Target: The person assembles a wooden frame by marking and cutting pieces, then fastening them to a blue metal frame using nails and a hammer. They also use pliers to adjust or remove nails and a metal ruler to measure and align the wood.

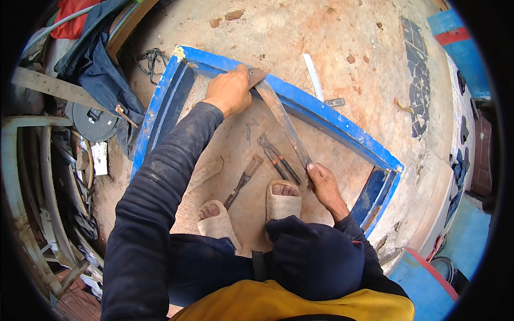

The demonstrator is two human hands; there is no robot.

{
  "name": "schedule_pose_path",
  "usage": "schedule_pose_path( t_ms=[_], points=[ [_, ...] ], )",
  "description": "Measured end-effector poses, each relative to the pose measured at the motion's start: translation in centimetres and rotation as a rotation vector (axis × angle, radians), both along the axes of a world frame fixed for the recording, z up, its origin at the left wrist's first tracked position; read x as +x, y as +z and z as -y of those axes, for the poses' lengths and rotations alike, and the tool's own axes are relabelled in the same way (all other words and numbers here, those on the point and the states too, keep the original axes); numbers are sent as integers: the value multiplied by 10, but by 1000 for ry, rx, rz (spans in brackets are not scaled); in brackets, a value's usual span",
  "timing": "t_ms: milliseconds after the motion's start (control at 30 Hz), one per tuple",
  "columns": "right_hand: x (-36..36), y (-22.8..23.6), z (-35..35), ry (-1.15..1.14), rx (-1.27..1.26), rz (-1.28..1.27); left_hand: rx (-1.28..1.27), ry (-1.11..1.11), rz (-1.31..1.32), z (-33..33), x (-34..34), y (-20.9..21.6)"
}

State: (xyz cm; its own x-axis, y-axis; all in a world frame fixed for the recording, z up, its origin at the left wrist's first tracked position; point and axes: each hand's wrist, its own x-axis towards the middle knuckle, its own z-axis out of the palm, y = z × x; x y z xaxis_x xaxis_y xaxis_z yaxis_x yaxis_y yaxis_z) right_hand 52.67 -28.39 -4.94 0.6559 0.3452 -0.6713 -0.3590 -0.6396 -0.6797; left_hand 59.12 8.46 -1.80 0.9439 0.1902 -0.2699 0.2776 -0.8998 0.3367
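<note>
A long, rusty metal blade (284, 120) runs slantwise across the inside of a blue wooden frame (321, 115), tapering toward me. My left hand (230, 91) rests at the frame's far rail, its fingers closed round the blade's far end beside a flat brown piece (256, 76). At the near end, my right hand (325, 187) pinches the blade between thumb and fingers. Pincers (278, 157) with black and orange grips lie on the ground below the blade. Near my feet is a narrow tool (242, 182) with a wooden end, perhaps a chisel.
Beyond the frame lies a white strip (312, 76) beside a small dark block (335, 102). Dark cloth (99, 69), a board (61, 90) and old frames (32, 198) crowd the left. Blue panels (423, 286) stand at right. My sandalled feet (283, 200) are inside the frame.
</note>
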Motion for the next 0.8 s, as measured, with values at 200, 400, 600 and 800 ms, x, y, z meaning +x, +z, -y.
schedule_pose_path(
  t_ms=[200,400,600,800],
  points=[
    [59,128,-6,412,-179,266,275,-194,-186,7,21,35],
    [89,150,-3,577,-406,495,384,-397,-128,-2,35,35],
    [-2,53,42,147,-222,249,-62,104,-78,-3,-3,3],
    [-14,10,21,-7,-80,323,-296,327,14,15,-14,-14]
  ],
)
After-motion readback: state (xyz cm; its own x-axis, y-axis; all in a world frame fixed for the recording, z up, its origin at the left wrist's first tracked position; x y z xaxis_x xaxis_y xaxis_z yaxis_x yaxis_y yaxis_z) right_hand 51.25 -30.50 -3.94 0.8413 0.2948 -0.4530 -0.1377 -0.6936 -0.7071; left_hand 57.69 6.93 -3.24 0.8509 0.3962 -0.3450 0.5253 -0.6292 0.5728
